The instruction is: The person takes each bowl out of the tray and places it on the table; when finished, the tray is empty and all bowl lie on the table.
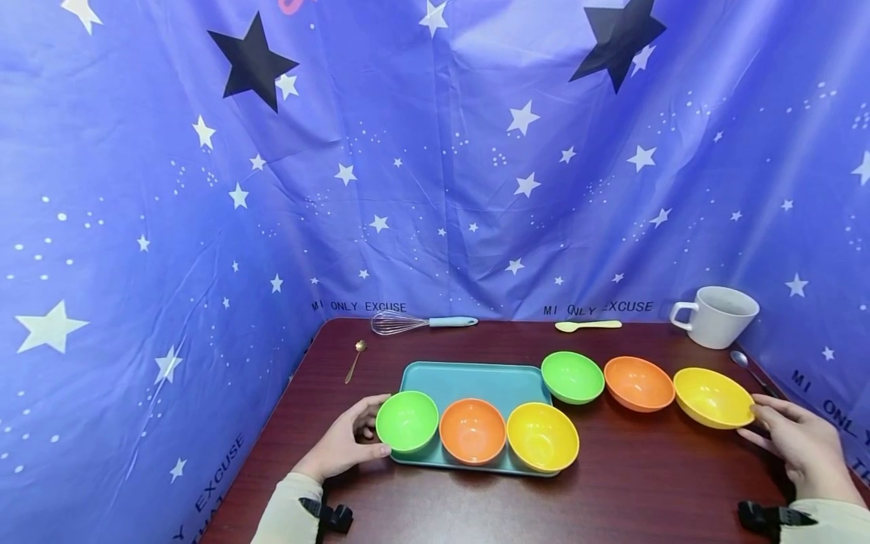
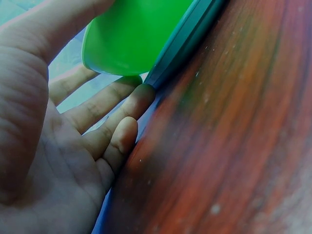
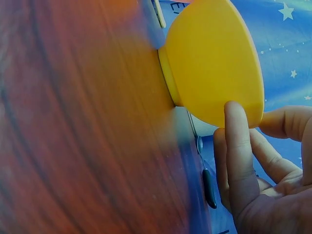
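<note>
A teal tray (image 1: 476,375) carries a green bowl (image 1: 407,421), an orange bowl (image 1: 472,431) and a yellow bowl (image 1: 542,436) along its front edge. My left hand (image 1: 372,427) cups the left side of that green bowl (image 2: 131,34). Its fingers (image 2: 117,105) lie fairly straight by the tray's rim (image 2: 187,36) with a gap to the bowl. To the right, a second green bowl (image 1: 572,376), orange bowl (image 1: 637,383) and yellow bowl (image 1: 712,397) stand on the table. My right hand (image 1: 757,419) touches the rim of this yellow bowl (image 3: 209,63) with a straight index finger (image 3: 236,141), thumb beside it.
At the back of the dark wooden table (image 1: 646,483) lie a whisk (image 1: 414,323), a gold spoon (image 1: 355,360) and a yellow spoon (image 1: 587,326). A white mug (image 1: 717,316) and a silver spoon (image 1: 748,366) sit at the back right. Blue star-print cloth walls the table.
</note>
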Demonstrator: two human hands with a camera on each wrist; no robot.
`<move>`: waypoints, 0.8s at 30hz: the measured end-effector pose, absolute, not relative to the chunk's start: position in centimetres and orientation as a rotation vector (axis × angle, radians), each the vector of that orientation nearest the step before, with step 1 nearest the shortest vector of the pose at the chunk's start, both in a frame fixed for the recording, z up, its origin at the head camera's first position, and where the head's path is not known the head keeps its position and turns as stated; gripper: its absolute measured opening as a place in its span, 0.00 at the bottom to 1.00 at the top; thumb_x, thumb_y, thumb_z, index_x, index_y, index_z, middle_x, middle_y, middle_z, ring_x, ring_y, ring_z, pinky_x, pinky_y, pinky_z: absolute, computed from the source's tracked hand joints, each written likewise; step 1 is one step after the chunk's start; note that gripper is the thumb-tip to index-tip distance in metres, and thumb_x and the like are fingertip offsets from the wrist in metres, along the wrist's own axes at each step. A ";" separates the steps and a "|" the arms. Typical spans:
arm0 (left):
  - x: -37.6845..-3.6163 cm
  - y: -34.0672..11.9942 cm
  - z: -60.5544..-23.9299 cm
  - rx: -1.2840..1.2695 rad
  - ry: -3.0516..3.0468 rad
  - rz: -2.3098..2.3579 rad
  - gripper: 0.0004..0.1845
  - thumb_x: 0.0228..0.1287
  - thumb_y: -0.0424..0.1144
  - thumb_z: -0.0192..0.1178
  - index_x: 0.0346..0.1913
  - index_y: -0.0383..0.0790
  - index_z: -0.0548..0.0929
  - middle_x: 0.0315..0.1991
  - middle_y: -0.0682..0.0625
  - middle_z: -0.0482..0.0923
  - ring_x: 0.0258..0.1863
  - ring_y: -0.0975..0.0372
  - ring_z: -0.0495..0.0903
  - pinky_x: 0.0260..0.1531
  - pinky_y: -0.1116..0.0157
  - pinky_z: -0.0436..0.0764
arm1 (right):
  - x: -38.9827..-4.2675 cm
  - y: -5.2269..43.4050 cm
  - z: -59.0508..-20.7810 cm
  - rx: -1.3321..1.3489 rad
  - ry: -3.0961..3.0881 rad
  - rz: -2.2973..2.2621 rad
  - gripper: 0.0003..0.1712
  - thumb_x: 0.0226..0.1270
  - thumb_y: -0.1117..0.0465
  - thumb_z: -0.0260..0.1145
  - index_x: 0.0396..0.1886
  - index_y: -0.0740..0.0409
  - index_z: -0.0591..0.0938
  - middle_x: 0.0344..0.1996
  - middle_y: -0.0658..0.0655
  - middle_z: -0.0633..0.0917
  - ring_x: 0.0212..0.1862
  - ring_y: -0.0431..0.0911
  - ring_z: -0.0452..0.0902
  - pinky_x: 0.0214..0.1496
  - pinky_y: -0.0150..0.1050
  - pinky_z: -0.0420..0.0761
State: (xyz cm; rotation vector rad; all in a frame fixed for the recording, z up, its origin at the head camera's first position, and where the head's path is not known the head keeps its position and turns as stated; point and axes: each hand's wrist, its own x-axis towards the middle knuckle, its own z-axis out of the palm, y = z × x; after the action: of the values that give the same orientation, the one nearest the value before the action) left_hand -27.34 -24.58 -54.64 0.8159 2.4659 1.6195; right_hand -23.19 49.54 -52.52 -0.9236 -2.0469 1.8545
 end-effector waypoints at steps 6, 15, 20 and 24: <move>-27.4 -24.6 -54.7 0.810 2.463 1.622 0.44 0.58 0.38 0.79 0.77 0.49 0.69 0.58 0.49 0.82 0.50 0.52 0.82 0.47 0.62 0.80 | -22.8 49.4 -52.4 -0.889 -1.945 1.939 0.09 0.78 0.58 0.64 0.46 0.34 0.82 0.46 0.44 0.75 0.26 0.27 0.80 0.31 0.42 0.87; -27.4 -24.6 -54.6 0.800 2.468 1.616 0.45 0.58 0.39 0.79 0.77 0.50 0.69 0.59 0.50 0.81 0.50 0.53 0.82 0.47 0.62 0.80 | -22.9 49.0 -52.0 -0.908 -1.926 1.944 0.09 0.79 0.58 0.63 0.45 0.34 0.83 0.45 0.42 0.75 0.26 0.29 0.82 0.31 0.42 0.88; -27.2 -24.6 -54.5 0.791 2.469 1.614 0.45 0.58 0.39 0.79 0.77 0.51 0.69 0.59 0.50 0.81 0.50 0.53 0.82 0.47 0.61 0.80 | -23.6 49.8 -52.8 -0.959 -2.003 1.846 0.07 0.78 0.58 0.63 0.50 0.41 0.82 0.48 0.51 0.75 0.24 0.29 0.81 0.28 0.38 0.86; -27.2 -24.6 -54.6 0.799 2.465 1.619 0.44 0.58 0.39 0.79 0.77 0.50 0.69 0.58 0.49 0.81 0.50 0.54 0.82 0.47 0.61 0.80 | -23.5 49.8 -52.8 -0.934 -2.051 1.778 0.06 0.77 0.58 0.64 0.47 0.42 0.82 0.37 0.40 0.77 0.25 0.26 0.78 0.25 0.33 0.84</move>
State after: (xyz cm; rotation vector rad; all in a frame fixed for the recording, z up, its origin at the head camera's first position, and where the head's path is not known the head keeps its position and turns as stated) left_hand -27.19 -24.60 -54.62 0.7994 2.4651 1.6194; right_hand -23.47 49.80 -52.76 -0.9344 -2.0506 1.7779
